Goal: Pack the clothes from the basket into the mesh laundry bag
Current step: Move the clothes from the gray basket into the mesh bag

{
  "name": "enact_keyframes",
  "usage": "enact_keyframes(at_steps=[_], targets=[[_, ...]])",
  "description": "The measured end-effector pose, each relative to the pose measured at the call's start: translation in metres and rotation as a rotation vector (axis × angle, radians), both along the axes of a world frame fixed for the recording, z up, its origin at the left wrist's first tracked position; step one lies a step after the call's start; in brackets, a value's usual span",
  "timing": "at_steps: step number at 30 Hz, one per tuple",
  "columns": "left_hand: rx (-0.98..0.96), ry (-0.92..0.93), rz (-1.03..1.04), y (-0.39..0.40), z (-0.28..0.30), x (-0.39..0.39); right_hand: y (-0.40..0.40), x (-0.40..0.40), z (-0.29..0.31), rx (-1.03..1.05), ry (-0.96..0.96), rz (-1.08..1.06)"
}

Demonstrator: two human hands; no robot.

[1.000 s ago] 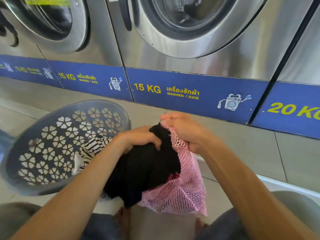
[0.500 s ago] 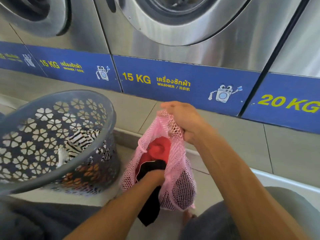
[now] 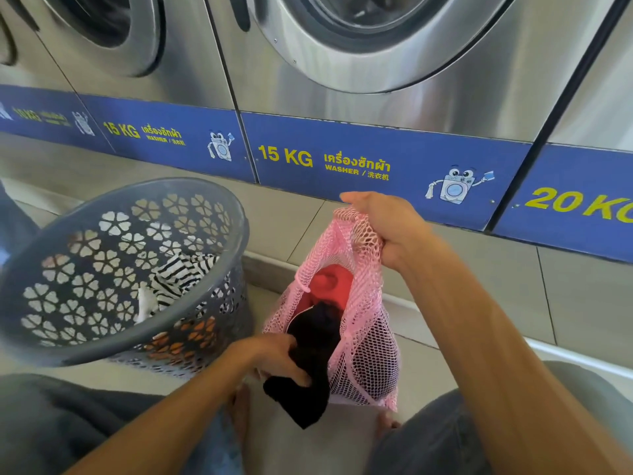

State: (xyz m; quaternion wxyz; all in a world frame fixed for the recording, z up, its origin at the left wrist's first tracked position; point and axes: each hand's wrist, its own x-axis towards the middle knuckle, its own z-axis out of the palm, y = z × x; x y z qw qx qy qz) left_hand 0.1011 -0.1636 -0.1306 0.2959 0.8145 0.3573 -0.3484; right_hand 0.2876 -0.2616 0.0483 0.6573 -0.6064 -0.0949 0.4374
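A pink mesh laundry bag [image 3: 363, 344] hangs in front of me, its top edge pinched up by my right hand [image 3: 387, 224]. Inside its mouth lies a red garment [image 3: 330, 282]. A black garment [image 3: 308, 365] sits half in the bag, with its lower end hanging out below. My left hand [image 3: 270, 358] grips that black cloth at the bag's lower opening. To the left, a grey plastic basket [image 3: 113, 341] with flower-shaped holes tilts toward me and holds a black-and-white striped garment [image 3: 181, 275].
A row of steel washing machines [image 3: 394, 63] with blue 15 KG and 20 KG panels stands close ahead on a tiled step [image 3: 291, 217]. My knees frame the bottom of the view, with bare feet on the floor between them.
My left hand has gone from the bag's top to its lower opening, pushing the black garment down. The red garment now shows inside, and the bag hangs longer from my right hand.
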Motion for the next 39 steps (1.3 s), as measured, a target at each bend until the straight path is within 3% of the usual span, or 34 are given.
enact_keyframes(at_steps=[4, 12, 14, 16, 19, 25, 28, 32, 34, 39], targets=[[0.108, -0.068, -0.095, -0.008, 0.003, 0.013, 0.002, -0.001, -0.002, -0.009, -0.024, 0.028], [0.026, -0.467, 0.426, 0.004, 0.04, 0.069, 0.008, -0.004, -0.01, -0.074, -0.142, 0.131], [0.026, -0.613, 0.394, -0.009, 0.038, 0.083, 0.012, -0.007, -0.011, -0.087, -0.195, 0.155], [0.035, -0.652, 0.225, -0.028, 0.025, 0.092, 0.013, -0.007, -0.01, -0.077, -0.184, 0.147], [-0.033, -0.521, 0.063, -0.047, -0.012, 0.089, 0.012, -0.001, -0.009, -0.051, -0.15, 0.112], [-0.144, -0.082, -0.001, -0.032, -0.068, 0.02, 0.009, 0.005, -0.008, -0.036, -0.129, 0.054], [-0.157, 0.066, -0.011, -0.014, -0.063, -0.007, 0.012, -0.003, -0.01, -0.071, -0.117, 0.092], [-0.148, 0.159, -0.163, 0.008, -0.013, -0.008, 0.019, -0.012, -0.006, -0.085, -0.178, 0.121], [-0.165, 0.035, -0.112, 0.018, 0.022, -0.002, 0.023, -0.017, -0.005, -0.094, -0.191, 0.149], [-0.301, -0.55, 0.252, 0.052, 0.134, -0.005, 0.037, -0.046, -0.001, -0.1, -0.267, 0.296]])
